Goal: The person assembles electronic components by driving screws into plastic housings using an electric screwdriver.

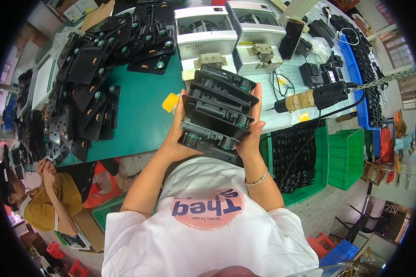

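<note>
Between my two hands is a stack of black plastic plate assemblies, several layers deep, with cylindrical parts and small green rings showing at their edges. My left hand is wrapped round the stack's left side, and my right hand presses on its right side with the thumb toward me. The stack is held in front of my body, over the table's near edge. Just beyond it stand two white-and-grey machines with metal blocks on their fronts. A yellow tag lies on the green tabletop left of my left hand.
Similar black plates are piled at the left. On the right lie a tape-wrapped electric screwdriver with its cable and a phone. Green crates, one with black parts, stand below. A co-worker sits at the left.
</note>
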The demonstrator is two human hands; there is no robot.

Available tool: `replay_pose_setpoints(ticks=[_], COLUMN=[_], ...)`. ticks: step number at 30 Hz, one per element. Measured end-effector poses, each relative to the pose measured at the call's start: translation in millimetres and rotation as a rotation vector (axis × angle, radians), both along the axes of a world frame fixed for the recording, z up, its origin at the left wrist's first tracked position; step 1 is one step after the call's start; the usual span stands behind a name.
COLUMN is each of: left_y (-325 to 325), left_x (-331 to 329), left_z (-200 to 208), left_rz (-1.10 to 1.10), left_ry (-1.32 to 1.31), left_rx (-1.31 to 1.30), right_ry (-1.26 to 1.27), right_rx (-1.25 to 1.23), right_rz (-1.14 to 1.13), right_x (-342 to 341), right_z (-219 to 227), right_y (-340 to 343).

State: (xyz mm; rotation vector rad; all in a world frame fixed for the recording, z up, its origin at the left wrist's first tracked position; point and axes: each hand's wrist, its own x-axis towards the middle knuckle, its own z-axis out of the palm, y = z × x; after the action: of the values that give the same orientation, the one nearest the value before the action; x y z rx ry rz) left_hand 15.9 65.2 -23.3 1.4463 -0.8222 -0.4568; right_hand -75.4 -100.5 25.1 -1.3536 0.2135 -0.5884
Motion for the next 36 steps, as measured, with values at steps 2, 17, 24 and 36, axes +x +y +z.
replay_pose_setpoints(ticks=[2,17,24,36], left_y=[-1,-2,-2,25], left_x=[1,19,13,23], left_z=[2,24,16,-14], left_rz=[-0.001,-0.007,-0.066,-0.123], left_ry=[-0.115,-0.239,0.035,-0.489], left_rx=[-0.003,0.09,0.033,0.275], right_ry=[-0.027,-0.022,-0.006,-0.079], right_rx=[0.024,-0.141,-0.035,0.108], right_rz=[0.057,0.113,0.034,-0.011], right_x=[-2,7,10,1], right_z=[-1,-26,-45,-15], right_y=[3,-17,-13,17])
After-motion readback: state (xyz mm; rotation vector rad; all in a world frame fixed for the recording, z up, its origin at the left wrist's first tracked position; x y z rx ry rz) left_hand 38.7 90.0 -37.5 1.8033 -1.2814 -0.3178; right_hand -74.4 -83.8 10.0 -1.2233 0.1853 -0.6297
